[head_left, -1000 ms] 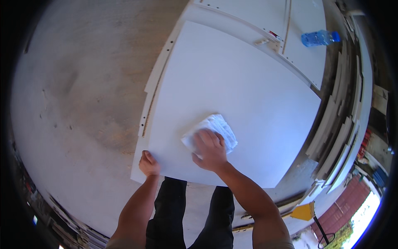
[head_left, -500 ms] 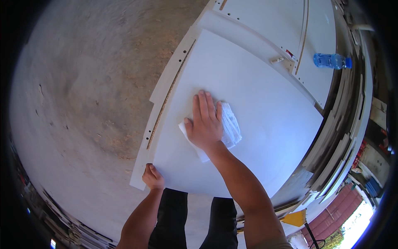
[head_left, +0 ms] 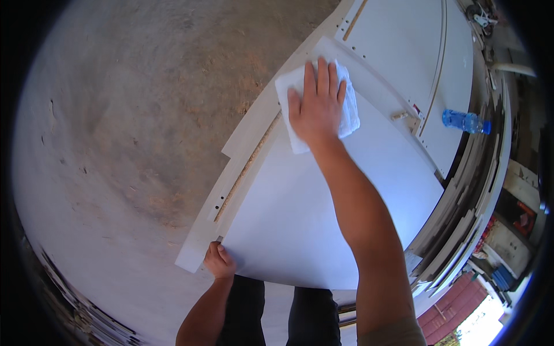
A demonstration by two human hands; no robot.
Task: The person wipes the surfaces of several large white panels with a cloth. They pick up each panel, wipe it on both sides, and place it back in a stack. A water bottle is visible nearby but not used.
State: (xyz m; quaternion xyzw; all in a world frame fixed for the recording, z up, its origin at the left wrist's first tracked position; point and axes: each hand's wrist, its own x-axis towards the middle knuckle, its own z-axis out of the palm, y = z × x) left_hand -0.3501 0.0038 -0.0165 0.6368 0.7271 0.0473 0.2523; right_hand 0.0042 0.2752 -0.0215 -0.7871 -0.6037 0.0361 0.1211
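White cloth (head_left: 351, 115): the right hand (head_left: 321, 112) is covering its middle, toward the white panel's (head_left: 294, 225) far end.
Right palm: is facing down out of sight; the fingers are blurring slightly.
Left hand (head_left: 220, 262): is curling at the panel's near left corner, hiding its fingertips.
Legs (head_left: 314, 311): are disappearing beneath the panel's near edge, the lower frame edge cutting them off.
Red item (head_left: 416, 109): is lying beyond the panel, looking too small to identify.

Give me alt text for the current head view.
A person's right hand lies flat on a white cloth at the far-left corner of a large white panel; the left hand grips the panel's near-left edge. A blue bottle lies on another white panel, upper right.
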